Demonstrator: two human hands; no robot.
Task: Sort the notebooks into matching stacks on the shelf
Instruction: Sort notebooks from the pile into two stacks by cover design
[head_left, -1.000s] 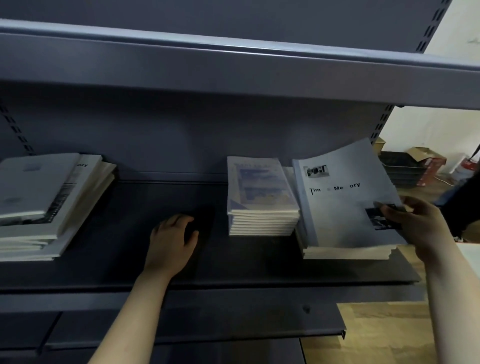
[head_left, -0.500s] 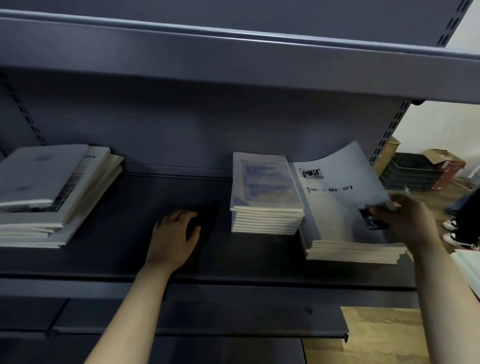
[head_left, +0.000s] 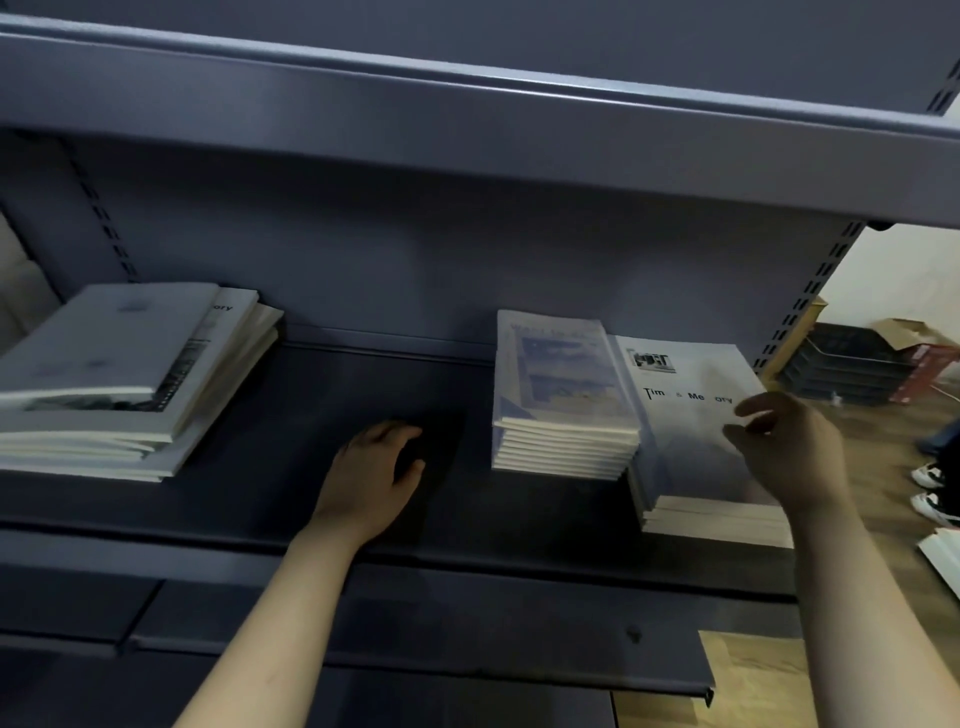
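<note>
Far right, a white wall (head_left: 904, 270) above a wood floor (head_left: 883, 431); black trays (head_left: 841, 369) stacked beside a cardboard box (head_left: 901, 330); dim light.

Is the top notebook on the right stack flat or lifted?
Flat: the pale grey paper notebook lies level on its stack of matching notebooks.

Shelf (head_left: 311, 395) open btw left stack (head_left: 119, 379) & mid stack (head_left: 563, 400).
</note>
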